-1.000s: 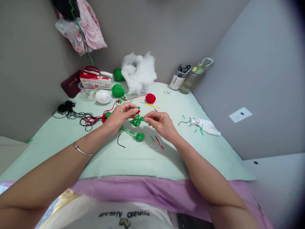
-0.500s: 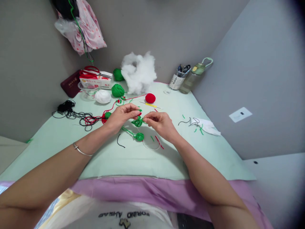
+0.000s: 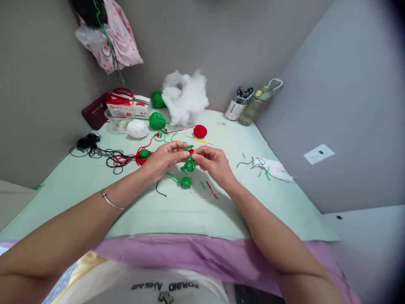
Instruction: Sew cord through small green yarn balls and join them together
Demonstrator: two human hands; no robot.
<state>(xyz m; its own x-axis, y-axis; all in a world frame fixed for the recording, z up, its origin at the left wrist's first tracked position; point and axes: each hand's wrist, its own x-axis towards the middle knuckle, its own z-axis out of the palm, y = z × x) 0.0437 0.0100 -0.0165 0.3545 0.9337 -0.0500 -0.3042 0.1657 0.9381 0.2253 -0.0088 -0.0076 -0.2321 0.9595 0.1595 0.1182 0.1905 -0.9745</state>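
Note:
A small green crochet piece (image 3: 190, 164) with a red tip hangs between both hands above the pale green table cover (image 3: 177, 211). My left hand (image 3: 164, 158) pinches its top from the left, fingers closed. My right hand (image 3: 213, 162) pinches it from the right, fingertips touching the left hand's. A green strand runs from the piece down to a small green crochet ball (image 3: 185, 182) lying on the cover just below the hands. A silver bangle (image 3: 109, 202) sits on my left wrist.
Behind the hands lie a red crochet disc (image 3: 200, 131), a yellow-handled hook (image 3: 202, 140), green yarn balls (image 3: 157, 120), a white yarn ball (image 3: 136, 128), white stuffing (image 3: 185, 97), red scissors (image 3: 122, 95) on a box, black yarn (image 3: 91, 145), a pen jar (image 3: 236, 105), a bottle (image 3: 257, 101). Yarn scraps and tissue (image 3: 275, 169) lie right.
My hands have come together until the fingertips meet. The green piece, earlier stretched sideways between them, now hangs down from the pinch.

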